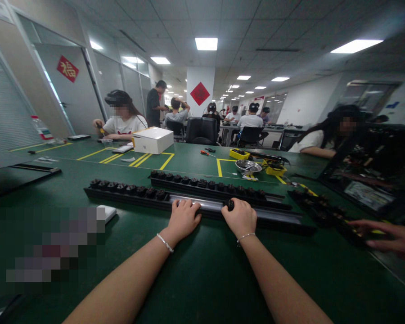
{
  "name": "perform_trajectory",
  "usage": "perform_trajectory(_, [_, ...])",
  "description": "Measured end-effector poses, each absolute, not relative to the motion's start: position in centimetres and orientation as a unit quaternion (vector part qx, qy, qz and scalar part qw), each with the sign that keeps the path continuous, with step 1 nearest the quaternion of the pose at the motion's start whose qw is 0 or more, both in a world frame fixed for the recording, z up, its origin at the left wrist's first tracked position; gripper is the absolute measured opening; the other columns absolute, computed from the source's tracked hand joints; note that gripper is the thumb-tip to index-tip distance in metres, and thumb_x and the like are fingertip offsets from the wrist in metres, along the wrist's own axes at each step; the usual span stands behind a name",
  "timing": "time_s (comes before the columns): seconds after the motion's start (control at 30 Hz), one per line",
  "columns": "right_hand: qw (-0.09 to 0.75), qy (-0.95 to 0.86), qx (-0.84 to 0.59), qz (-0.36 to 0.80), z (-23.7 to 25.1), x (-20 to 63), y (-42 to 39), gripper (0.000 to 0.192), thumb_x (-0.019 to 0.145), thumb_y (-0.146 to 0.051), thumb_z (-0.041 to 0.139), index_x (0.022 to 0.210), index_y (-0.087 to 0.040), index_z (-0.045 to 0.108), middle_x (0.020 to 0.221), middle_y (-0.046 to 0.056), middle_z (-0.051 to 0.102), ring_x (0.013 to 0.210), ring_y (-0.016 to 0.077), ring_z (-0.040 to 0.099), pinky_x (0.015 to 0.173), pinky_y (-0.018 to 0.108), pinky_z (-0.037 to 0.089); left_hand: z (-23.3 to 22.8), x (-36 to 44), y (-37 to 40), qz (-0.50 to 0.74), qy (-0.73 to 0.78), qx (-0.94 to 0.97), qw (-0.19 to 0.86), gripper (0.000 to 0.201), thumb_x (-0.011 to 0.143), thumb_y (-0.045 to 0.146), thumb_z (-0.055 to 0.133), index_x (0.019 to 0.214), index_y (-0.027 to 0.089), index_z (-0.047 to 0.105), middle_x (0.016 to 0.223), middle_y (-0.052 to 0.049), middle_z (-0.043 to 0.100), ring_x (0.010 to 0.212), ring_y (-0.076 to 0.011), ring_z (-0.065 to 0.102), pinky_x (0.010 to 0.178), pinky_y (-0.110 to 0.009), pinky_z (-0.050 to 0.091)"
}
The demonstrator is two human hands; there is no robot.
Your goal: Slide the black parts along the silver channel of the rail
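- The left hand [184,219] lies palm down on the near black rail [195,204], fingers curled over its top edge, pressing on it rather than gripping anything loose.
- The right hand [240,219] rests just right of it on the same rail, fingers bent around a small black knob-like piece [230,204] that sits on the rail; how firmly it pinches the piece cannot be told.
- Each wrist carries a thin bead bracelet [164,242].
- The near black rail is long, straight and narrow, running left to right across the green worktop [202,270]; between the hands its channel shows a smooth, grey metallic sheen.
- The left part of the rail bears a row of rounded, dark, matte caps [128,189] set close together.
- A second black rail [209,185], just behind and parallel, holds a similar row of dark caps along most of its length.
- The worktop has a flat, matte green mat surface with yellow tape lines [219,167] farther off.
- Far left of centre stands a white rectangular box [153,139].
- Far right of centre sits a shiny round metal bowl [248,167], beside yellow trays [239,154].
- At the right edge another person's hand [388,236] lies flat near a further dark strip of parts [324,211].
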State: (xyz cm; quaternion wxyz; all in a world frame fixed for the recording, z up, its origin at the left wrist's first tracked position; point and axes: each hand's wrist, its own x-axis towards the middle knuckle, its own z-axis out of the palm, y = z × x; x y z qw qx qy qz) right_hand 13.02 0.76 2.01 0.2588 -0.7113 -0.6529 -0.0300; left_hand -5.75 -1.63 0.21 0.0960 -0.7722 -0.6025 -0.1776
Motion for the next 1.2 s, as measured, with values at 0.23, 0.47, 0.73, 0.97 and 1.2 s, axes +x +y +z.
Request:
perform_trajectory(0.23, [0.259, -0.648, -0.716, -0.02, 2.13, 13.13, 0.87, 0.035, 0.075, -0.029, 0.046, 0.104, -0.017, 0.063, 0.106, 0.01, 0.066, 0.106, 0.0239, 0.053, 0.086, 0.036, 0.033, 0.13, -5.8, -1.61, -0.177, -0.602, -0.772, 0.1, 0.025, 0.085, 0.037, 0.049, 0.106, 0.026, 0.057, 0.1, -0.006, 0.059, 0.098, -0.0239, 0.051, 0.093, -0.044, 0.028])
perform_trajectory(0.47, [0.282, -0.647, -0.707, -0.038, 1.58, 13.33, 0.98, 0.038, 0.074, -0.029, 0.048, 0.107, -0.016, 0.062, 0.113, 0.011, 0.063, 0.109, 0.0241, 0.05, 0.09, 0.036, 0.033, 0.44, -5.72, -1.68, -0.167, -0.608, -0.77, 0.098, 0.024, 0.085, 0.037, 0.048, 0.106, 0.027, 0.057, 0.1, -0.005, 0.059, 0.098, -0.0239, 0.051, 0.092, -0.043, 0.028])
perform_trajectory(0.73, [0.277, -0.651, -0.705, -0.047, 1.7, 13.43, 0.86, 0.029, 0.074, -0.029, 0.047, 0.095, -0.017, 0.064, 0.099, 0.01, 0.065, 0.102, 0.0239, 0.051, 0.09, 0.036, 0.032, 0.82, -5.56, -1.88, -0.167, -0.615, -0.766, 0.081, 0.024, 0.085, 0.036, 0.048, 0.105, 0.026, 0.058, 0.101, -0.006, 0.059, 0.099, -0.0241, 0.05, 0.093, -0.044, 0.027])
perform_trajectory(0.97, [0.261, -0.653, -0.708, -0.065, 1.71, 13.36, 0.69, 0.027, 0.075, -0.03, 0.046, 0.092, -0.017, 0.063, 0.099, 0.01, 0.065, 0.101, 0.0238, 0.052, 0.09, 0.036, 0.031, 0.69, -5.66, -1.82, -0.17, -0.607, -0.771, 0.09, 0.024, 0.085, 0.037, 0.048, 0.105, 0.026, 0.057, 0.099, -0.006, 0.059, 0.098, -0.0243, 0.05, 0.092, -0.043, 0.028])
perform_trajectory(1.2, [0.254, -0.653, -0.709, -0.071, 1.73, 13.82, 0.7, 0.028, 0.075, -0.03, 0.046, 0.092, -0.017, 0.064, 0.098, 0.01, 0.065, 0.1, 0.0231, 0.052, 0.088, 0.034, 0.032, 0.86, -5.63, -1.88, -0.163, -0.613, -0.768, 0.082, 0.023, 0.086, 0.036, 0.048, 0.105, 0.027, 0.058, 0.099, -0.005, 0.059, 0.099, -0.0241, 0.05, 0.093, -0.043, 0.028])
